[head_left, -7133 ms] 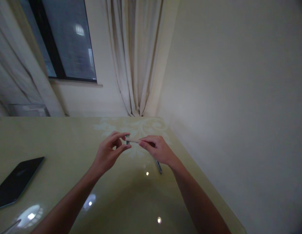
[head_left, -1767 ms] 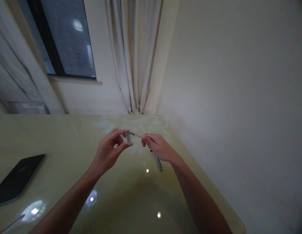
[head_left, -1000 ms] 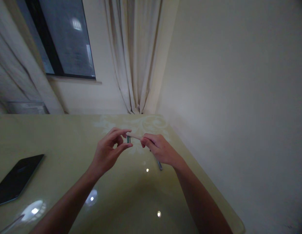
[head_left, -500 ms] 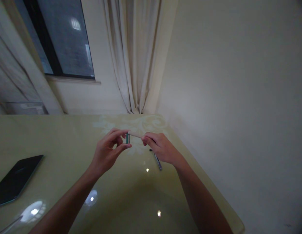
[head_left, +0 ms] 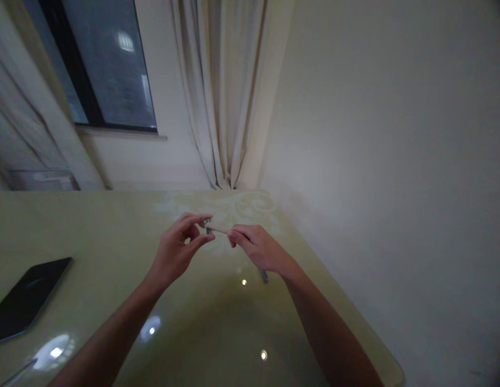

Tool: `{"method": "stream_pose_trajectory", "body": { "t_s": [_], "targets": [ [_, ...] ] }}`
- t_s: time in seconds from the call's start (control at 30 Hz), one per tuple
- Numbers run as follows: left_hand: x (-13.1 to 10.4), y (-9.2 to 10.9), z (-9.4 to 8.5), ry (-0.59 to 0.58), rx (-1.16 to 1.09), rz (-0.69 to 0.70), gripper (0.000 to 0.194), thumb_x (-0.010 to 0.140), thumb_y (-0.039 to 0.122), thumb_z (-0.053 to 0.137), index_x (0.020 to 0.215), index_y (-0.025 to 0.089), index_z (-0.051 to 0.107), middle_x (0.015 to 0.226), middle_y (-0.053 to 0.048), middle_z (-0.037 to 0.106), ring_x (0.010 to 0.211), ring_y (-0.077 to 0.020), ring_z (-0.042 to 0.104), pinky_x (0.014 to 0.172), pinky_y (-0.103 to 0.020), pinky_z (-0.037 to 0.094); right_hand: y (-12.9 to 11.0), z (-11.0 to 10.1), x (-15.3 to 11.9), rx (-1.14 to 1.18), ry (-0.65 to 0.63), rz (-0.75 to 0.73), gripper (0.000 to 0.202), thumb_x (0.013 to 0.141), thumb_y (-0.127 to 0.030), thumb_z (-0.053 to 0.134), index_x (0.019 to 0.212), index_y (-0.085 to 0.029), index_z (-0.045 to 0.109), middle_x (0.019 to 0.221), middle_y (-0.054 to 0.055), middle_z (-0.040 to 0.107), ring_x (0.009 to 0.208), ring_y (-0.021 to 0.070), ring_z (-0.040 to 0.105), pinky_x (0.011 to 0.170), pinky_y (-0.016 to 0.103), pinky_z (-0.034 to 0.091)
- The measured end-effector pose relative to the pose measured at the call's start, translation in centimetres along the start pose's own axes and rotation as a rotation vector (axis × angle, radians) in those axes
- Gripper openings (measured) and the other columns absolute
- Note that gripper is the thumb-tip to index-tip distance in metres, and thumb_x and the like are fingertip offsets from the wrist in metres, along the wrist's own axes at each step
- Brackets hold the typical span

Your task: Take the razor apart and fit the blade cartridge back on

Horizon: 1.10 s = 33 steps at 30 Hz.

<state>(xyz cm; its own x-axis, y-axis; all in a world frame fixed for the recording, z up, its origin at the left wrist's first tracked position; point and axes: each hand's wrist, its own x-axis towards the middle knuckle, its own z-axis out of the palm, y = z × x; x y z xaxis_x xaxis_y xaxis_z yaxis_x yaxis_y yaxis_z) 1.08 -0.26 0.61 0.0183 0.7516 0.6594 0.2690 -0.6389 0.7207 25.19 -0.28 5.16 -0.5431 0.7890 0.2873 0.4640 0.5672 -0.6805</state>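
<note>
My left hand (head_left: 175,250) pinches a small green rectangular piece (head_left: 207,221) upright between thumb and fingertips, above the table. Its exact kind is too small to make out. In my right hand (head_left: 258,250) is a thin pale stick (head_left: 221,229), gripped at its right end. The stick points left, and its far tip overlaps the face of the green piece between my left thumb and fingers. Partly covered by my right hand, a dark pen-like object (head_left: 265,276) lies on the table.
A glossy, pale yellow-green table (head_left: 201,322) stretches under both arms, its right edge near the wall (head_left: 375,161). A flat black device (head_left: 30,295) lies at the left. Curtains (head_left: 221,97) and a window (head_left: 108,64) stand behind.
The stick's tip has moved down from the top of the green piece to its middle. My right hand has shifted slightly left and down, covering more of the pen-like object.
</note>
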Motion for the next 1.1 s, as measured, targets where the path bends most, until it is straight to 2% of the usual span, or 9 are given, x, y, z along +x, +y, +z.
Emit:
{"method": "stream_pose_trajectory", "body": {
  "t_s": [0.1,0.23,0.37,0.5,0.63,0.77,0.9,1.03,1.1],
  "targets": [
    [0.0,-0.24,-0.12,0.009,-0.002,-0.005,0.033,0.087,0.027,0.084,0.119,0.027,0.081,0.092,0.001,0.067,0.063,-0.009,0.057,0.059,-0.022,0.048,0.11,0.04,0.01,-0.031,0.033,0.032,0.035,0.112,-0.031,0.052,0.082,-0.018,0.064,0.076,-0.001,0.062,0.074,0.0153,0.057,0.075,0.028,0.036],
    [0.02,-0.22,-0.17,0.007,-0.006,-0.008,0.033,0.086,0.027,0.084,0.119,0.027,0.081,0.092,0.001,0.067,0.063,-0.0087,0.057,0.059,-0.022,0.049,0.31,0.1,0.03,0.059,-0.045,-0.001,0.036,0.113,-0.035,0.05,0.084,-0.019,0.065,0.077,-0.001,0.062,0.074,0.0154,0.055,0.074,0.027,0.038],
    [0.07,0.06,-0.21,0.014,-0.005,-0.012,0.033,0.086,0.027,0.084,0.118,0.027,0.081,0.092,0.002,0.067,0.063,-0.0085,0.057,0.06,-0.022,0.049,0.46,-0.02,0.11,0.04,-0.007,-0.001,0.036,0.112,-0.035,0.051,0.082,-0.018,0.065,0.076,-0.001,0.061,0.075,0.0157,0.055,0.075,0.027,0.037],
    [0.11,0.12,-0.29,0.011,-0.02,-0.002,0.033,0.086,0.027,0.084,0.119,0.027,0.081,0.093,0.001,0.067,0.063,-0.0085,0.057,0.059,-0.021,0.049,0.54,-0.2,0.12,0.087,-0.064,-0.024,0.037,0.112,-0.037,0.051,0.084,-0.018,0.066,0.077,-0.001,0.061,0.073,0.0153,0.054,0.074,0.027,0.038],
    [0.05,0.02,-0.24,0.008,-0.004,0.001,0.033,0.086,0.026,0.084,0.119,0.028,0.081,0.094,0.001,0.067,0.063,-0.0084,0.056,0.059,-0.021,0.049,0.52,-0.42,0.02,0.033,-0.018,-0.003,0.036,0.111,-0.035,0.051,0.082,-0.018,0.066,0.075,-0.001,0.06,0.073,0.0156,0.054,0.073,0.028,0.037],
    [-0.02,0.03,-0.15,-0.006,-0.007,0.009,0.034,0.087,0.026,0.084,0.121,0.029,0.081,0.094,0.002,0.066,0.064,-0.0086,0.057,0.061,-0.022,0.049,0.48,-0.52,-0.05,0.076,-0.068,-0.028,0.037,0.111,-0.038,0.051,0.084,-0.018,0.067,0.077,-0.001,0.061,0.072,0.015,0.053,0.073,0.027,0.037],
    [-0.06,0.09,-0.1,-0.009,0.001,0.016,0.033,0.087,0.026,0.084,0.12,0.028,0.081,0.092,0.002,0.066,0.063,-0.0086,0.057,0.06,-0.022,0.049,0.55,-0.46,0.01,0.042,-0.011,-0.019,0.037,0.111,-0.037,0.051,0.082,-0.018,0.066,0.075,-0.001,0.061,0.074,0.0161,0.055,0.073,0.028,0.037],
    [-0.09,0.14,0.0,-0.009,0.013,0.016,0.033,0.087,0.026,0.084,0.12,0.028,0.081,0.092,0.002,0.066,0.063,-0.0087,0.057,0.061,-0.022,0.05,0.65,-0.3,0.08,0.1,-0.054,-0.037,0.038,0.111,-0.039,0.05,0.083,-0.019,0.066,0.076,-0.001,0.06,0.072,0.0155,0.053,0.073,0.028,0.038],
    [-0.12,0.13,0.05,-0.006,0.008,0.016,0.033,0.087,0.026,0.084,0.12,0.028,0.081,0.092,0.002,0.066,0.063,-0.0088,0.057,0.061,-0.022,0.05,0.73,-0.27,0.13,0.083,-0.027,-0.025,0.037,0.11,-0.038,0.051,0.082,-0.019,0.064,0.075,-0.001,0.059,0.073,0.0156,0.053,0.073,0.028,0.037]
  ]
}}
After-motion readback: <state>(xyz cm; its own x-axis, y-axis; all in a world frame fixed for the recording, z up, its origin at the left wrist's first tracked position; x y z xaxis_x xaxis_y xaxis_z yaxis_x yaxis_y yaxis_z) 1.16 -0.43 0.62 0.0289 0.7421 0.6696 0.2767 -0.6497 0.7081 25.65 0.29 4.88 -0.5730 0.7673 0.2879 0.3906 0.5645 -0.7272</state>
